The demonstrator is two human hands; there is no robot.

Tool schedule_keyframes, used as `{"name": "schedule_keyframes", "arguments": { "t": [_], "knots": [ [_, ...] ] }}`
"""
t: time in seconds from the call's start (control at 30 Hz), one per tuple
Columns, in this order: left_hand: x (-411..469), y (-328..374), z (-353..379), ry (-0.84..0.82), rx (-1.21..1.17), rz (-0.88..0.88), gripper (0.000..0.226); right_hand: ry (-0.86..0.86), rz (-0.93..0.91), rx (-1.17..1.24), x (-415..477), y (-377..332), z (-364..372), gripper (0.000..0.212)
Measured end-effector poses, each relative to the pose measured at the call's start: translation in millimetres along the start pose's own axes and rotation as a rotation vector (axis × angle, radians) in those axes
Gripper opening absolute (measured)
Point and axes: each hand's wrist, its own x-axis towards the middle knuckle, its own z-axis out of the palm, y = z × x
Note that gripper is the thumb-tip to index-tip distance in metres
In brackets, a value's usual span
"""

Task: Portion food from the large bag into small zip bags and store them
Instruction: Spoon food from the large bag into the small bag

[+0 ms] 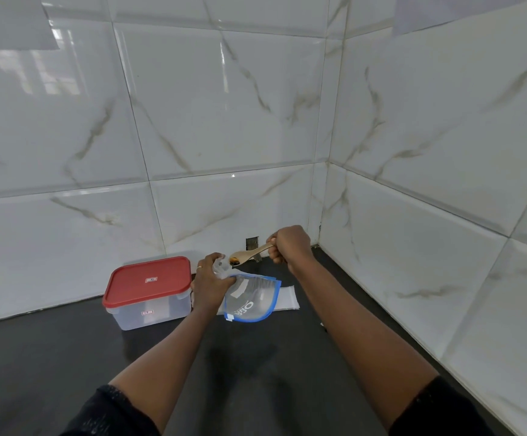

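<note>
My left hand [209,284] grips a small clear zip bag [221,268] and holds its mouth up and open. My right hand [287,245] holds a wooden spoon [249,253] by the handle; its bowl carries dark food right at the bag's mouth. Below the hands lies the large blue-edged Oreo bag [252,302] flat on the dark counter. Several flat clear zip bags [287,297] lie under and to the right of it.
A clear plastic box with a red lid [149,291] stands shut just left of my left hand. White marble-look tiled walls [224,121] meet in a corner behind and to the right. The dark counter [240,357] stretches toward me.
</note>
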Motion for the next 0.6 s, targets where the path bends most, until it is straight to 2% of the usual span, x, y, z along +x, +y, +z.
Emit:
{"name": "schedule_keyframes", "arguments": {
  "t": [0.1, 0.37, 0.6],
  "knots": [
    [-1.1, 1.7, 0.2, -0.012, -0.004, -0.007, 0.056, -0.019, -0.103, -0.096, -6.2, -0.5, 14.0, 0.018],
    [-0.9, 0.2, 0.4, -0.003, -0.025, -0.066, 0.064, -0.002, -0.640, -0.603, -26.4, -1.1, 30.3, 0.028],
    [0.4, 0.0, 0.4, -0.006, -0.023, -0.082, 0.060, -0.031, -0.764, -0.732, -28.7, 2.5, 29.2, 0.029]
  ]
}}
